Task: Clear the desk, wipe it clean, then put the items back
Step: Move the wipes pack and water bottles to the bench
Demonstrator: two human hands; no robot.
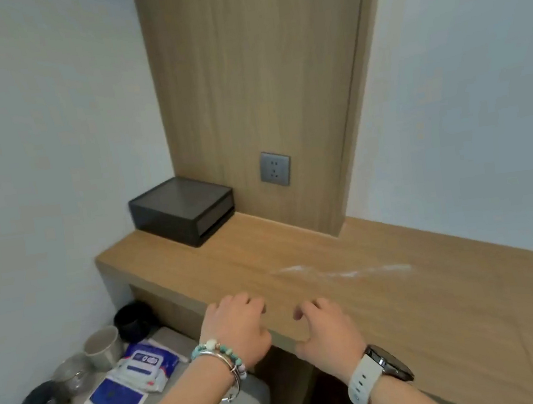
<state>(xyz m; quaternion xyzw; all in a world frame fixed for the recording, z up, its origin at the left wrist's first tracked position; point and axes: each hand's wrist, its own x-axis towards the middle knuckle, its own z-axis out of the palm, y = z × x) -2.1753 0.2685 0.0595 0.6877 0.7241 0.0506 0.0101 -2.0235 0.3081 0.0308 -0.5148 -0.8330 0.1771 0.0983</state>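
Your left hand (237, 329) and right hand (328, 332) hang over the front edge of the desk (440, 314), fingers loosely curled, grasping nothing. One item remains on top: the black box (182, 208), in the back-left corner against the wood panel, ahead and left of your left hand, which is nearer. A white streak (344, 271) runs left to right along the desk, just beyond your right hand. The wipes pack (147, 364) lies below, left of your left wrist, beside a grey cup (103, 347) and a black cup (133, 320). You cannot see inside the box.
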